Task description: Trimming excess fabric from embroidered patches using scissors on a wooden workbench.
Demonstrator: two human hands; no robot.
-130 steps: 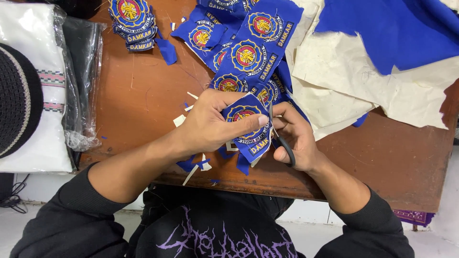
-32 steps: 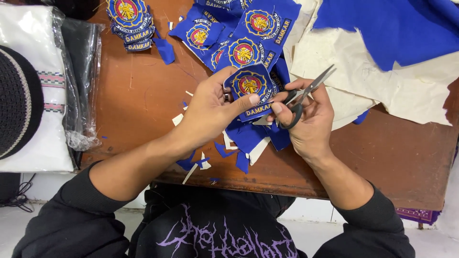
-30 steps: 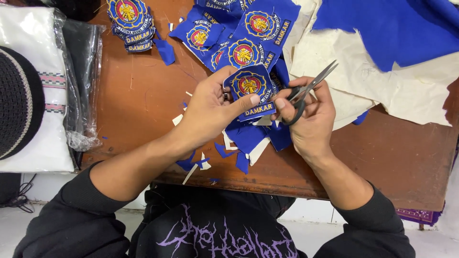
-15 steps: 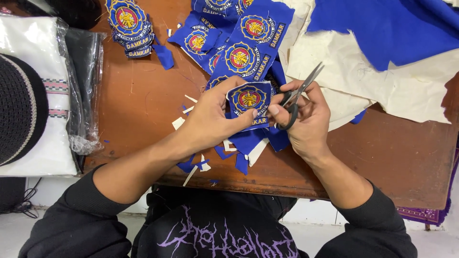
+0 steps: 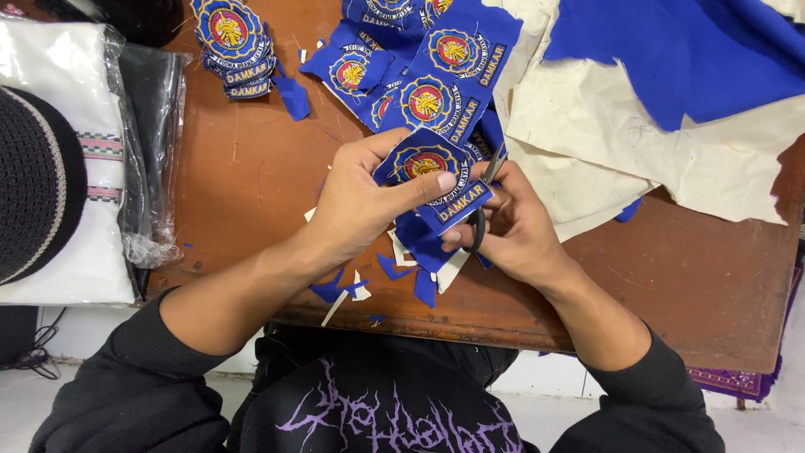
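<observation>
Holding a blue embroidered patch (image 5: 432, 180) over the near middle of the brown table (image 5: 696, 285) — left hand (image 5: 365, 197) pinches it, thumb on top, fingers curled beneath, clamped on the patch's left side. Right hand (image 5: 511, 226) grips scissors (image 5: 485, 197), fingers closed through the dark handles; blades point far, at the patch's right edge, nearly together. Blue and white offcuts (image 5: 415, 260) lie on the table just under both hands. Uncut patch strip (image 5: 428, 80) lies far of the hands, touching cream backing sheet (image 5: 604, 143) and blue cloth (image 5: 679, 59) at far right. Stack of cut patches (image 5: 231, 42) at far left, well apart from hands. Bagged white garment (image 5: 71, 168) at left edge — dark cap (image 5: 33, 180) on it.
</observation>
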